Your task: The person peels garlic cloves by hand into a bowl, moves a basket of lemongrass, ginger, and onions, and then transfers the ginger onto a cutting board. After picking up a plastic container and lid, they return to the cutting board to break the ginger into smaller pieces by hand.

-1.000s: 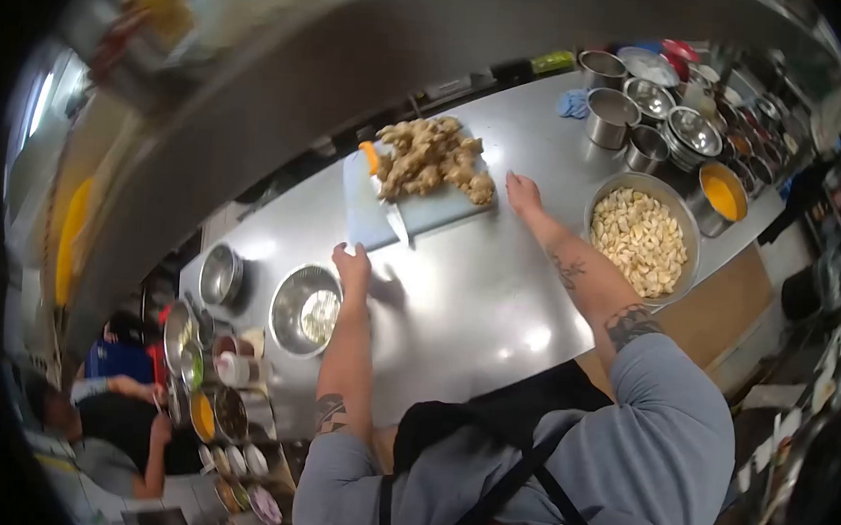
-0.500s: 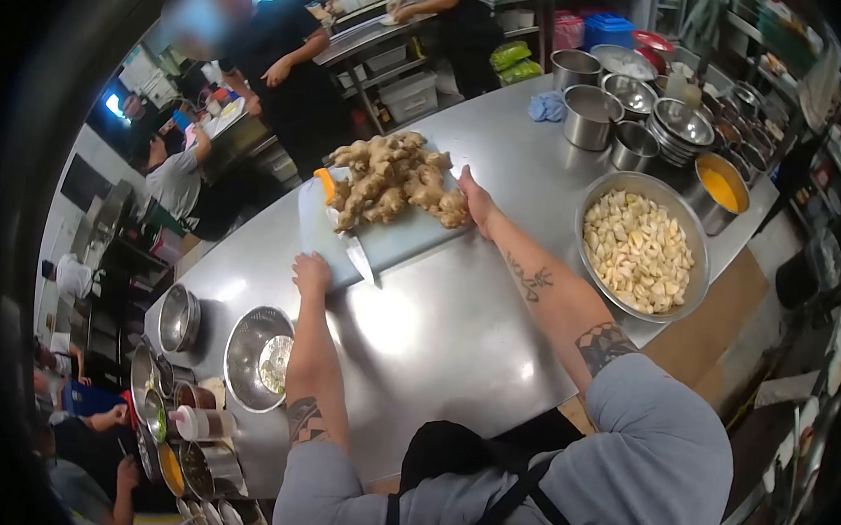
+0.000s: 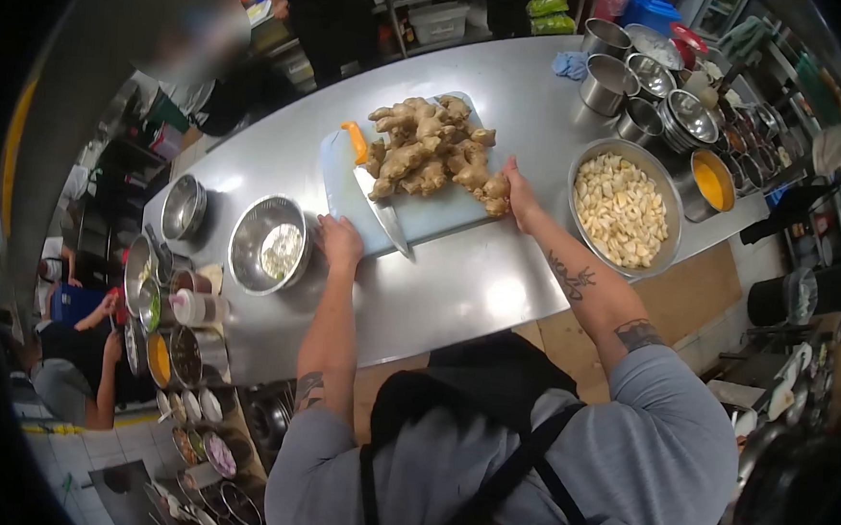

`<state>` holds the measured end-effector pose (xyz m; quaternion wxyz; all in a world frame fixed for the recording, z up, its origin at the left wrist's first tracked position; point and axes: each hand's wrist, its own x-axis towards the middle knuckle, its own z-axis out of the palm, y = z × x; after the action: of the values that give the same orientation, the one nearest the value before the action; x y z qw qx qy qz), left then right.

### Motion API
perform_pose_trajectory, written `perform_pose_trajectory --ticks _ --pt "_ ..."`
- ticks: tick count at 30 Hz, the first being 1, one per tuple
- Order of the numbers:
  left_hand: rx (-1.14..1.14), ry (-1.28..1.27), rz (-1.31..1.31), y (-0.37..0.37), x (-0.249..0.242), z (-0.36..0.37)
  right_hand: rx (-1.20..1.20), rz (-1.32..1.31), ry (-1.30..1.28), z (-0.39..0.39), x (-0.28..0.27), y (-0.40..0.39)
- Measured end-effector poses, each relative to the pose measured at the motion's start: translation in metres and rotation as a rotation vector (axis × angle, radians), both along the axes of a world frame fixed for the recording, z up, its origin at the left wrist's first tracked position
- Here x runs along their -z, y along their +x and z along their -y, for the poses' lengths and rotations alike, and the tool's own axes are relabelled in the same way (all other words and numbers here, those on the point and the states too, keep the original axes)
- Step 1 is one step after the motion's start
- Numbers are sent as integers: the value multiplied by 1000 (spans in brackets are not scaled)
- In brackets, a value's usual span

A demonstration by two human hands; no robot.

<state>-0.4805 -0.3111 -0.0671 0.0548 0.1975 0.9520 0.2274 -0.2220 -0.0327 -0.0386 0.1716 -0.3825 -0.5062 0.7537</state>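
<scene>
A pale blue cutting board (image 3: 423,215) lies on the steel counter (image 3: 458,284). A heap of ginger roots (image 3: 432,148) covers its far half. A knife (image 3: 372,187) with an orange handle rests on the board's left part, blade pointing toward me. My left hand (image 3: 338,240) grips the board's near left corner. My right hand (image 3: 518,193) holds the board's right edge, touching the ginger there.
A big steel bowl of peeled garlic (image 3: 623,209) stands right of the board. Steel pots (image 3: 634,78) and a tub of orange sauce (image 3: 710,181) crowd the far right. Two steel bowls (image 3: 268,244) and small containers sit left. Other people work beyond the counter.
The board with ginger and knife has slid toward me along the counter, both hands staying on its edges. My view has shifted, showing more of the counter's left end.
</scene>
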Motion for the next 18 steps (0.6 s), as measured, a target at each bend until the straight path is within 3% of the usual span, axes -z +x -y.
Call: perform_pose_trajectory --ticks 4,8,14,17,18 --pt "-18 3 -64 44 13 34 24 8 -107 32 -15 42" --pt "-22 11 -69 87 11 63 67 74 -52 67 -35 77" --pt "-47 -45 -11 126 10 100 -141 -23 -105 85 1 131" --pt "-4 -72 57 126 12 121 -87 49 201 109 -19 143" --pt "104 2 -15 133 4 123 -173 53 313 112 -21 149"
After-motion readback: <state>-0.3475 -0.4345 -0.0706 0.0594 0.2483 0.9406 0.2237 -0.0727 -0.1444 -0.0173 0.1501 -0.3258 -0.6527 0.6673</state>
